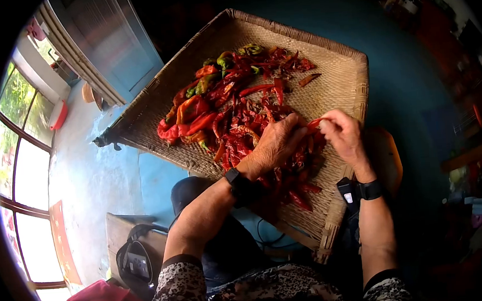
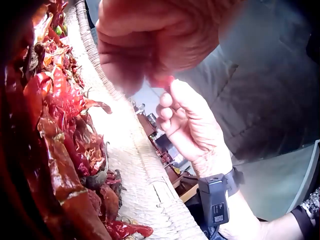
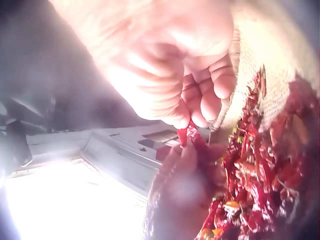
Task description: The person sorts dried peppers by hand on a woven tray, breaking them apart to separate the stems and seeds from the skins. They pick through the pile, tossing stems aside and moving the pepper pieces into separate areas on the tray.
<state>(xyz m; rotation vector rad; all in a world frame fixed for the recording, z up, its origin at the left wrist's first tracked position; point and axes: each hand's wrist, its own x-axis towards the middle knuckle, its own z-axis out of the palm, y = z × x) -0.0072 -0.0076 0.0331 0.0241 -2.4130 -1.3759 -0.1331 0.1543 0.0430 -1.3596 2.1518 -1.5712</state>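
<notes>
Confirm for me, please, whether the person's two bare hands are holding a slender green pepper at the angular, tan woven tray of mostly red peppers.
Not quite: the held pepper is red, as the right wrist view shows. The left hand and right hand do hold it at the tray of mostly red peppers.

Chili part-hidden by hands, sleeves cut off

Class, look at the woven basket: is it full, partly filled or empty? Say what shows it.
Partly filled: peppers, mostly red, lie heaped across the middle of the basket, while bare weave shows towards its rim.
</notes>
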